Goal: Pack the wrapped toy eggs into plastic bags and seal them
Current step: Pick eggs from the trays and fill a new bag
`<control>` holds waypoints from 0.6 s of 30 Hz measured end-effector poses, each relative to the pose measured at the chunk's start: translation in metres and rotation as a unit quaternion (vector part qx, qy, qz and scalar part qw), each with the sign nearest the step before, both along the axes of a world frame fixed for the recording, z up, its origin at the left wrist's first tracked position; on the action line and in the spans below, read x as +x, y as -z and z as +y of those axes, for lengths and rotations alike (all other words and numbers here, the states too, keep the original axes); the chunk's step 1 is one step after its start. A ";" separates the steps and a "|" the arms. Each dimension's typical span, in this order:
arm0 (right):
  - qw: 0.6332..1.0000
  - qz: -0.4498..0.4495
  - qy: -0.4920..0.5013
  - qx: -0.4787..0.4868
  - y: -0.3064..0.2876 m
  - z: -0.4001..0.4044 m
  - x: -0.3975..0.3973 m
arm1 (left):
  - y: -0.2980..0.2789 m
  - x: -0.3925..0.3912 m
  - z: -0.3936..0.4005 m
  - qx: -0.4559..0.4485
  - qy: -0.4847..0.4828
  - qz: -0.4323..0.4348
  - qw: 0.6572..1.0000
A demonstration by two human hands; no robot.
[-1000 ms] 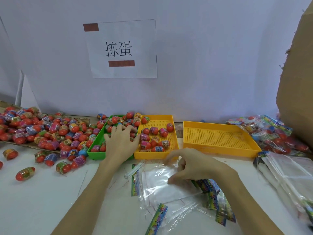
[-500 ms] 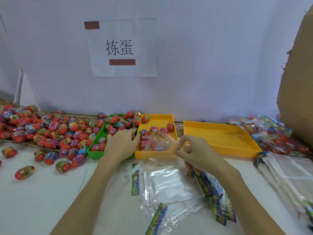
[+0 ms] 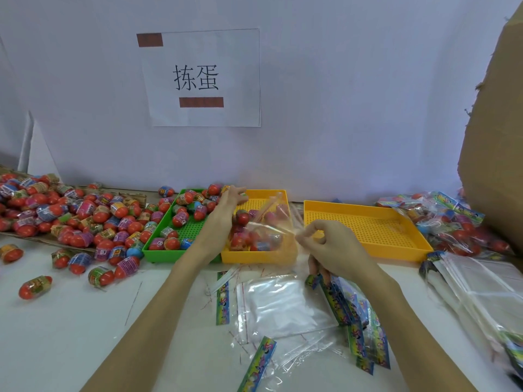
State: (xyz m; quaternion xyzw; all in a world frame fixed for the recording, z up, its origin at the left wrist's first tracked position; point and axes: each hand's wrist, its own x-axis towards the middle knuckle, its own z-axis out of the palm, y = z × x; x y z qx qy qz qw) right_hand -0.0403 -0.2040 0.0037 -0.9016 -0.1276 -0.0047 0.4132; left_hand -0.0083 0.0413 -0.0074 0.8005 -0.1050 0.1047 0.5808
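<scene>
My right hand (image 3: 325,247) pinches one edge of a clear plastic bag (image 3: 268,222) and holds it up in front of the middle yellow tray (image 3: 254,257), which has several wrapped toy eggs (image 3: 243,217) in it. My left hand (image 3: 220,222) reaches over the border between the green tray (image 3: 169,254) and that yellow tray. Its fingers stretch out along the bag's left side, and I see nothing gripped in them. More wrapped eggs (image 3: 181,217) lie in the green tray, and a big pile of eggs (image 3: 85,216) covers the table's left.
An empty yellow tray (image 3: 362,224) stands to the right. Packed bags (image 3: 452,222) and a stack of clear bags (image 3: 481,292) lie at the far right under a cardboard box (image 3: 498,137). An empty flat bag (image 3: 283,306) and bags with coloured headers (image 3: 356,321) lie near me.
My right hand lifted a clear bag off the table up to the yellow tray. My left hand left the green tray's eggs and moved right and further back, to the bag's side.
</scene>
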 end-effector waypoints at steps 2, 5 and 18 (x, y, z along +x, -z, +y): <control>0.999 0.011 0.017 0.034 -0.002 -0.002 0.002 | -0.002 -0.001 0.001 -0.145 0.058 0.032 0.987; 0.995 0.045 0.012 0.092 -0.003 -0.003 0.002 | -0.004 -0.006 -0.004 -0.210 0.057 0.032 0.975; 0.982 0.046 0.048 0.177 -0.004 -0.010 0.001 | 0.012 -0.014 -0.013 0.039 -0.086 -0.096 0.991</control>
